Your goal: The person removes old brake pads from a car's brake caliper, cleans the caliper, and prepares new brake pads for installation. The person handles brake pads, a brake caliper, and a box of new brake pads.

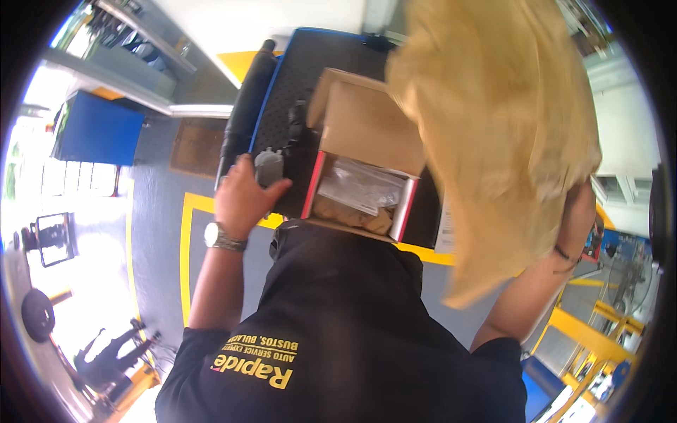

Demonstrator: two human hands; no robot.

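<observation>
My left hand (241, 197) rests at the left edge of the black-topped cart (282, 77), thumb spread away from the fingers. Right beside it, between thumb and fingertips, lies a flat grey part (269, 168) that resembles a brake pad. A large sheet of crumpled brown packing paper (504, 106) is raised on the right, blurred by motion. My right hand (582, 201) grips its right side, the fingers mostly hidden behind it. In front of me stands an open cardboard box (367, 123) with red-edged sides. Inside are a clear plastic bag (360, 185) and brown paper pieces (345, 213).
A long dark cylindrical thing (248, 106) runs along the cart's left side. Dark parts (297, 116) lie left of the box. A blue cabinet (99, 128) stands at far left, and a yellow frame (585, 338) at lower right. Someone in dark clothes (113, 359) is at lower left.
</observation>
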